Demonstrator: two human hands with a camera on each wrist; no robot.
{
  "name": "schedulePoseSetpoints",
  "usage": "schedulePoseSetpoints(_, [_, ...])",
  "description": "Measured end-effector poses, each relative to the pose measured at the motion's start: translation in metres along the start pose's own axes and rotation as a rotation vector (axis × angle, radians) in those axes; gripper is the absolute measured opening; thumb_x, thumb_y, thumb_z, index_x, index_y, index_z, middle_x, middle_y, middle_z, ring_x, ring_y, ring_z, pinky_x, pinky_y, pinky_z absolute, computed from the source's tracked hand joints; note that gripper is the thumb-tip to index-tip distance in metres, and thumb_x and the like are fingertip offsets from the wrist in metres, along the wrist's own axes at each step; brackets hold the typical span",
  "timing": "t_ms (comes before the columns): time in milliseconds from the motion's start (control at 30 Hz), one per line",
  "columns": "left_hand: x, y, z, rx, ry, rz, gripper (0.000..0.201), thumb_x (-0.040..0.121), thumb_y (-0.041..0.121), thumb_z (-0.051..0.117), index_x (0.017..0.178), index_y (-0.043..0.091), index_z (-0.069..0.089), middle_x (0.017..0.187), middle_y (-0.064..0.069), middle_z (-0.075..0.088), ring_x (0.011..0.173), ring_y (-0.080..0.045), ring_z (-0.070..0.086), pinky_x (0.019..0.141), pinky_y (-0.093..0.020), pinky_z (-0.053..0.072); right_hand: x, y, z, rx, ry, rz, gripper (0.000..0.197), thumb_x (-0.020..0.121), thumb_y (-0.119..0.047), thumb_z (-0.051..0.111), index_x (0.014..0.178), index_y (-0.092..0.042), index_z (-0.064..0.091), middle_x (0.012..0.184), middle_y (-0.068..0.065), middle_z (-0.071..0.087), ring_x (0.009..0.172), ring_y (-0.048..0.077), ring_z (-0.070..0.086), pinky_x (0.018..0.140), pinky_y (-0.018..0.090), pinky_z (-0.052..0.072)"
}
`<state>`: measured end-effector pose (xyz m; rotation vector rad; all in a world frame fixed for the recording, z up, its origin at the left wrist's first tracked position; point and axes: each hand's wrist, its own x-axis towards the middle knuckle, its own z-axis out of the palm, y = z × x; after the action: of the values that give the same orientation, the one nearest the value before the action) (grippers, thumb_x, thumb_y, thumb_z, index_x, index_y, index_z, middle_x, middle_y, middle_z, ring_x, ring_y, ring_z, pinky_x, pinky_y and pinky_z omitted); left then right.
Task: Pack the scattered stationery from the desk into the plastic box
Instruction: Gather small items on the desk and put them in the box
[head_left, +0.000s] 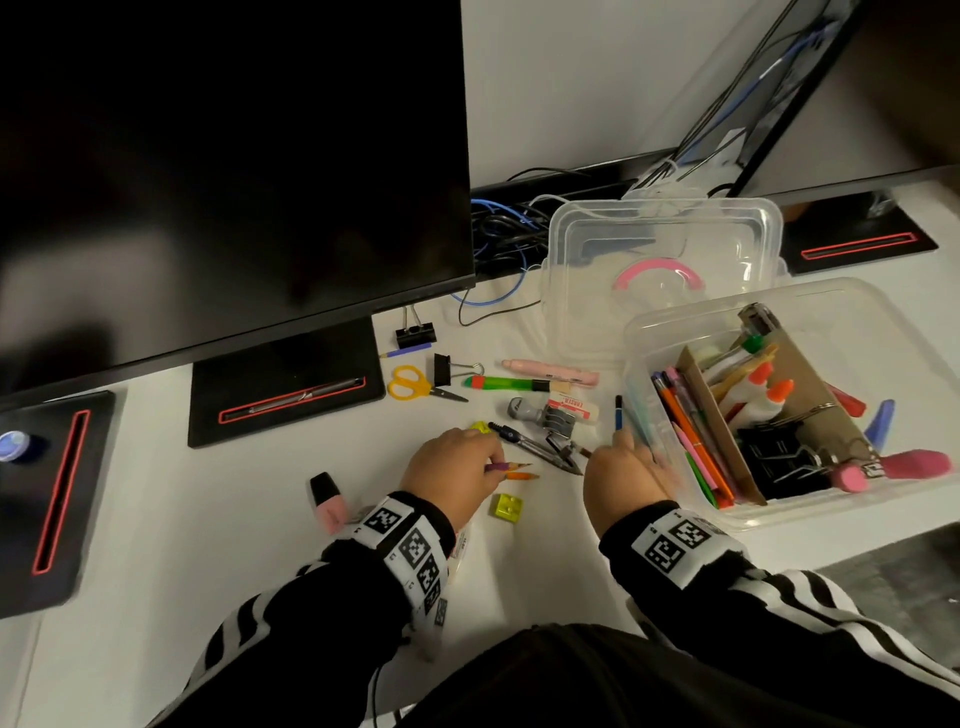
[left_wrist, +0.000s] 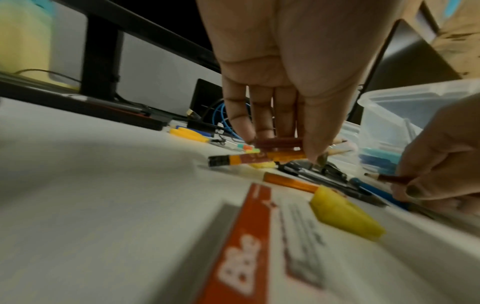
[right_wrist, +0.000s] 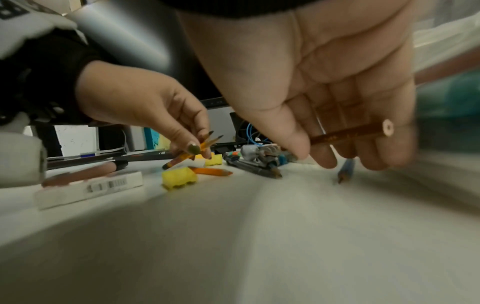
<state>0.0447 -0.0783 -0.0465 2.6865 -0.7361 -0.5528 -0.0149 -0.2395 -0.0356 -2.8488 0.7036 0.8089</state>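
My left hand (head_left: 485, 462) pinches two short pencils (right_wrist: 201, 147) just above the desk, their tips pointing right. One orange pencil (right_wrist: 211, 171) lies under it beside a yellow sharpener (head_left: 506, 506). My right hand (right_wrist: 311, 148) grips a brown pencil (right_wrist: 350, 133) between thumb and fingers, close to the left wall of the clear plastic box (head_left: 644, 332). A blue pencil (right_wrist: 345, 170) is just under that hand's fingers. The box holds pens, glue bottles, binder clips and pink erasers.
Scattered behind the hands are a compass (head_left: 540, 447), white eraser (head_left: 574, 405), green marker (head_left: 506, 383), pink pen (head_left: 550, 370), yellow scissors (head_left: 410, 383) and two binder clips (head_left: 415, 332). A pink highlighter (head_left: 327, 501) lies left. The box lid (head_left: 660, 260) and a monitor (head_left: 234, 182) stand behind.
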Motion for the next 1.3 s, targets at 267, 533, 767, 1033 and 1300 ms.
schedulePoseSetpoints(267, [0.016, 0.008, 0.013, 0.167, -0.066, 0.045, 0.016, 0.093, 0.03, 0.051, 0.104, 0.023, 0.061, 0.105, 0.002, 0.064, 0.1, -0.019, 0.055, 0.086, -0.031, 0.038, -0.003, -0.001, 0.015, 0.077, -0.025, -0.133, 0.031, 0.096, -0.013, 0.043, 0.122, -0.006, 0.058, 0.127, 0.01, 0.047, 0.112, 0.026, 0.054, 0.094, 0.032, 0.045])
schedulePoseSetpoints(533, [0.02, -0.002, 0.014, 0.16, -0.176, -0.048, 0.023, 0.091, 0.023, 0.053, 0.107, 0.02, 0.069, 0.108, -0.004, 0.063, 0.096, -0.024, 0.06, 0.086, -0.033, 0.048, 0.008, 0.01, 0.009, 0.029, 0.092, -0.187, 0.029, 0.091, -0.012, 0.051, 0.118, -0.013, 0.062, 0.114, 0.006, 0.056, 0.105, 0.026, 0.055, 0.089, 0.03, 0.045])
schedulePoseSetpoints(767, [0.018, -0.011, 0.008, 0.184, -0.225, -0.11, 0.021, 0.091, 0.021, 0.054, 0.103, 0.016, 0.07, 0.099, -0.007, 0.065, 0.091, -0.024, 0.061, 0.082, -0.032, 0.051, 0.005, 0.008, 0.02, 0.002, 0.186, -0.371, 0.021, 0.092, -0.015, 0.05, 0.106, -0.018, 0.065, 0.108, 0.003, 0.054, 0.102, 0.023, 0.047, 0.084, 0.029, 0.038])
schedulePoseSetpoints(1033, [0.014, -0.023, 0.0, 0.209, -0.254, -0.109, 0.021, 0.09, 0.019, 0.051, 0.098, 0.012, 0.069, 0.098, -0.009, 0.064, 0.09, -0.027, 0.06, 0.073, -0.029, 0.044, 0.007, 0.006, 0.028, 0.032, 0.221, -0.451, 0.019, 0.095, -0.02, 0.047, 0.108, -0.02, 0.061, 0.105, 0.001, 0.054, 0.1, 0.021, 0.049, 0.084, 0.028, 0.038])
schedulePoseSetpoints(1300, [0.01, -0.034, -0.014, 0.042, -0.176, -0.208, 0.015, 0.088, 0.022, 0.056, 0.076, 0.017, 0.065, 0.068, -0.001, 0.051, 0.074, -0.021, 0.051, 0.065, -0.025, 0.038, -0.002, -0.007, 0.032, 0.011, 0.285, -0.521, 0.02, 0.062, -0.04, 0.082, 0.072, -0.032, 0.066, 0.074, -0.011, 0.061, 0.071, 0.016, 0.06, 0.067, 0.03, 0.045])
